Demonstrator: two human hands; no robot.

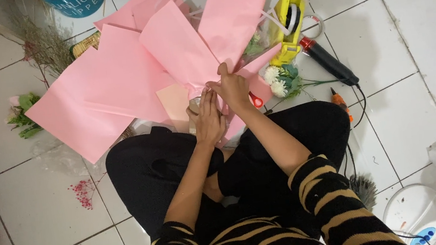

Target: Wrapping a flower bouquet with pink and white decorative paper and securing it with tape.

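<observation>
I sit cross-legged on a white tiled floor with a bouquet wrapped in pink paper sheets (pixel 129 72) in front of my knees. My left hand (pixel 207 119) is closed around the gathered neck of the wrap, near a clear film piece. My right hand (pixel 233 86) pinches the same neck from the right, fingers closed on the pink paper. The flower stems inside are hidden by the paper.
A yellow tape dispenser (pixel 290 22), a tape roll (pixel 317 24), a black and red tool with a cord (pixel 328 60), red-handled scissors (pixel 257 100) and white flowers (pixel 279 79) lie to the right. Green sprigs (pixel 23 116), dried stems (pixel 45 46) and a blue bucket (pixel 75 1) lie left.
</observation>
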